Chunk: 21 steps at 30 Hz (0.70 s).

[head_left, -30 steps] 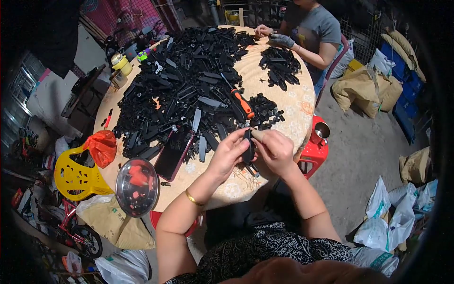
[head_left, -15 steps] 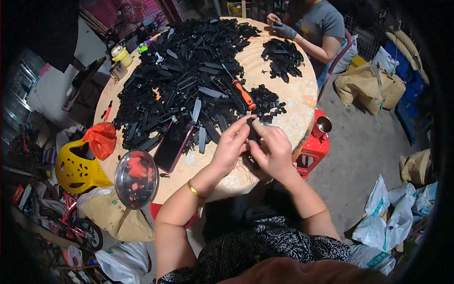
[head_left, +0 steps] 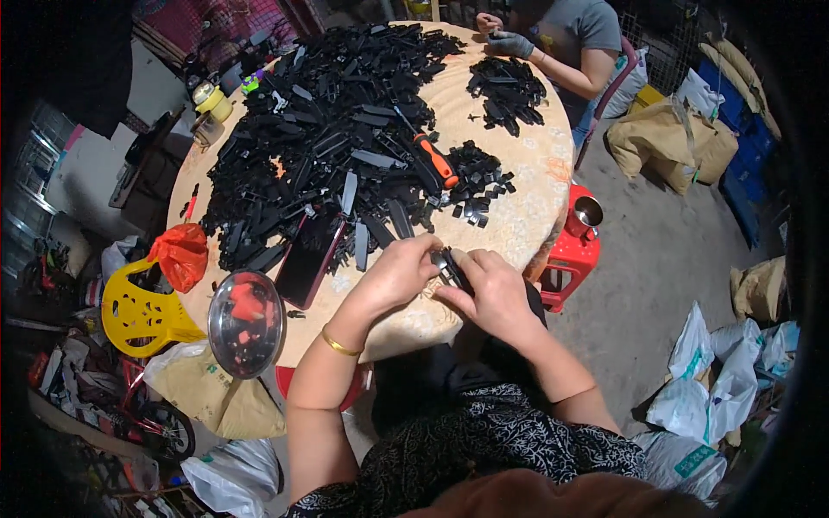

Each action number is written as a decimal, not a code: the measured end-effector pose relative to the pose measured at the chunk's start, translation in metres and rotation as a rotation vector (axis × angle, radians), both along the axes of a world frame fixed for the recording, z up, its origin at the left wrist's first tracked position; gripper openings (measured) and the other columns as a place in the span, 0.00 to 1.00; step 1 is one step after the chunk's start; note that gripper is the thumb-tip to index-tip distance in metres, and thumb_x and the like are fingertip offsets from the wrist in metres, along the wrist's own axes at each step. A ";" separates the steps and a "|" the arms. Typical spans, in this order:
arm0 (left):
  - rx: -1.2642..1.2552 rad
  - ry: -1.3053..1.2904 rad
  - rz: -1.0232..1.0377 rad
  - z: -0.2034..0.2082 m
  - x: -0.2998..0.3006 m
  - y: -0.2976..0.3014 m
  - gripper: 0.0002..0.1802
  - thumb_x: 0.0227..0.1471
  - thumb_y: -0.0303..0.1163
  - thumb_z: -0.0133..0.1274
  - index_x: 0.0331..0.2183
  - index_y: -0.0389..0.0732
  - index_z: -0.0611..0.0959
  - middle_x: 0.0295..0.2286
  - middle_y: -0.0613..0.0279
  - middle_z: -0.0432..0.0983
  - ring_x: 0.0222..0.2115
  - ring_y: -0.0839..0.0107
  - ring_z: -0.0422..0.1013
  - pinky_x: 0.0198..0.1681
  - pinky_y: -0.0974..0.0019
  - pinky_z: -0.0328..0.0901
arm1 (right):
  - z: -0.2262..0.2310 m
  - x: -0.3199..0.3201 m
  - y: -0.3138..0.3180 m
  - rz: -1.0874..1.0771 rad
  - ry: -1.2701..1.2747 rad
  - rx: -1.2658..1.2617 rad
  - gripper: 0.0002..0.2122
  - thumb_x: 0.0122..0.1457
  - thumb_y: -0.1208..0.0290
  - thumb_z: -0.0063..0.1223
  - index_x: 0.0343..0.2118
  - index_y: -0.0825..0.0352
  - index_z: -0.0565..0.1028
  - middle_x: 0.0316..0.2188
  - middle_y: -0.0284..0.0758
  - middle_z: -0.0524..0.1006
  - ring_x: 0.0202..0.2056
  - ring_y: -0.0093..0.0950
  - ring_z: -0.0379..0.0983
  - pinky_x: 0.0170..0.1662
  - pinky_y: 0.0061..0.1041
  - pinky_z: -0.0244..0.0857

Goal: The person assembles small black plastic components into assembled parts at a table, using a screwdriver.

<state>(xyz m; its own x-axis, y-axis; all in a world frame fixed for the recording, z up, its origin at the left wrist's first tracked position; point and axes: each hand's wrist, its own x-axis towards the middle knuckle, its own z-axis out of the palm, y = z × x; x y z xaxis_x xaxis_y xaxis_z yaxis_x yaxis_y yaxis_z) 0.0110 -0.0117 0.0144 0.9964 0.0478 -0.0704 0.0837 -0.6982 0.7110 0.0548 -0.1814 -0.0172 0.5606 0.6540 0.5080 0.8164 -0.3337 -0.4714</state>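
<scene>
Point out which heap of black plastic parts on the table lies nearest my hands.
The small heap right of the orange-handled screwdriver, nearest your right hand. The big pile spreads leftward; the third lies by the other person.

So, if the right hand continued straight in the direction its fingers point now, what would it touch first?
The right hand points up-left toward the left hand. Beyond the small black part both hold, it would probably meet the left hand's fingers first, though depth is unclear.
</scene>
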 end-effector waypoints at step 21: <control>-0.106 0.076 -0.014 -0.012 -0.005 0.013 0.16 0.46 0.21 0.50 0.40 0.31 0.71 0.19 0.64 0.68 0.20 0.78 0.65 0.24 0.73 0.63 | 0.000 0.017 -0.011 0.239 0.245 0.004 0.29 0.42 0.73 0.59 0.50 0.72 0.62 0.35 0.47 0.71 0.39 0.43 0.67 0.44 0.34 0.61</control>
